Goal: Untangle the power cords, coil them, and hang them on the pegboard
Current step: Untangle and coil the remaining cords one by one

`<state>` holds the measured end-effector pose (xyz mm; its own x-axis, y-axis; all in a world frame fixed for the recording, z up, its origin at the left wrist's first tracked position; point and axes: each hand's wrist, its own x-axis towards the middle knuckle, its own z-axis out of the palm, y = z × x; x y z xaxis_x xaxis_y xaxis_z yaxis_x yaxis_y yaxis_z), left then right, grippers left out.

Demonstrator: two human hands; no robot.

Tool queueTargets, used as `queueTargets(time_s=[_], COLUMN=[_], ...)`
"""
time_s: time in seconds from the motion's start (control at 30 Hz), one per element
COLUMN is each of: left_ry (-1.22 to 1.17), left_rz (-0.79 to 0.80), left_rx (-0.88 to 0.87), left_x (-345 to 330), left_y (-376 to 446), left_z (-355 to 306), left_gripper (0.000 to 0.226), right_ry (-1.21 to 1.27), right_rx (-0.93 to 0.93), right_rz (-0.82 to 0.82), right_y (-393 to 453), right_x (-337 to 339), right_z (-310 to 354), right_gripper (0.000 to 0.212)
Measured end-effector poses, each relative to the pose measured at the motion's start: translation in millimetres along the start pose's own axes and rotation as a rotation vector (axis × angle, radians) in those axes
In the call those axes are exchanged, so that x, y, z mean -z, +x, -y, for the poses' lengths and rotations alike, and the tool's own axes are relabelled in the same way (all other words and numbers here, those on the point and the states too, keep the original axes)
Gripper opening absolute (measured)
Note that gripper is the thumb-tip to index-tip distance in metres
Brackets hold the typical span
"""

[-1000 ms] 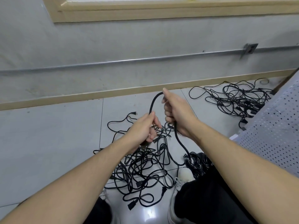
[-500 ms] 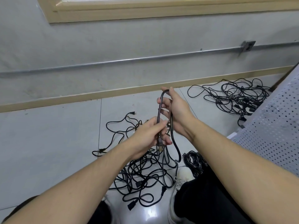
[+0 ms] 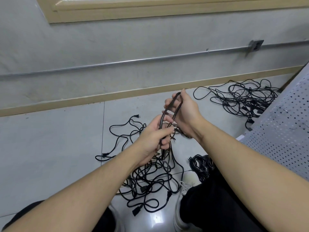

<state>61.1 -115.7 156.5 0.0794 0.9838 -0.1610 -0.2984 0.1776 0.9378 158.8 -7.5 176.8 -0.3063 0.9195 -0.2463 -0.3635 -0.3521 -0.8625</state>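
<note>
Both hands grip one cord loop (image 3: 168, 113) at frame centre: my right hand (image 3: 185, 113) pinches its top bend, my left hand (image 3: 153, 139) clamps the lower strands. Loop axis runs upper right to lower left; slack trails down into the tangle (image 3: 150, 178) below, nearer my left hand.

Grey plastered wall (image 3: 117, 41) across the upper frame, crossed by a thin metal conduit (image 3: 133, 61) leading to a small junction box (image 3: 255, 45) at upper right. Tan wooden window frame (image 3: 150, 10) along the top edge. Matching tan baseboard (image 3: 83, 101) below. Pale grey glossy floor tiles (image 3: 50, 148) with a light glare at bottom centre.
</note>
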Motion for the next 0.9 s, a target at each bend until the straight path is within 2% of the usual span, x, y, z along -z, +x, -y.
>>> queueTargets(time_s=[0.17,0.27,0.4,0.47,0.53,0.6,0.67,0.73,0.83,0.9], left_ry=[-0.023,-0.090,-0.245,-0.286,-0.275,-0.258,-0.244,-0.171,0.061,0.185], left_rz=[0.137,0.111,-0.073,-0.181,-0.281,-0.363,-0.412,-0.458,-0.660,-0.828], left_rx=[0.097,0.102,-0.014,-0.061,-0.108,-0.139,-0.157,-0.177,-0.222,-0.218], left_x=[-4.1,-1.2,9.4,15.2,21.3,27.5,34.0,38.2,44.2,53.9], left_y=[-3.4,-0.4,8.7,11.3,12.7,13.5,13.2,13.0,16.8,20.3], left_z=[-5.1,-6.5,-15.1,-23.0,-29.2,-31.2,-31.6,-31.4,-26.8,-23.1], left_gripper=[0.024,0.027,0.022,0.022,0.023,0.023,0.022,0.022,0.022,0.024], right_ry=[0.018,-0.014,-0.249,-0.458,-0.706,-0.976,-1.131,-1.242,-1.453,-1.593], right_rx=[-0.025,-0.030,-0.149,-0.223,-0.285,-0.305,-0.235,-0.131,0.039,0.048], right_rz=[-0.041,-0.037,0.203,0.375,0.564,0.742,0.851,0.864,0.797,0.778], right_y=[1.6,-0.9,2.0,-0.1,-7.1,-16.8,-22.9,-24.5,-17.4,-12.3], right_x=[-0.7,-2.4,8.3,12.8,13.8,11.1,6.3,2.7,4.3,9.4], right_z=[-3.7,-3.8,-9.2,-19.7,-27.5,-30.4,-32.4,-35.0,-35.6,-29.3], right_gripper=[0.044,0.044,0.074,0.076,0.063,0.040,0.028,0.021,0.040,0.047])
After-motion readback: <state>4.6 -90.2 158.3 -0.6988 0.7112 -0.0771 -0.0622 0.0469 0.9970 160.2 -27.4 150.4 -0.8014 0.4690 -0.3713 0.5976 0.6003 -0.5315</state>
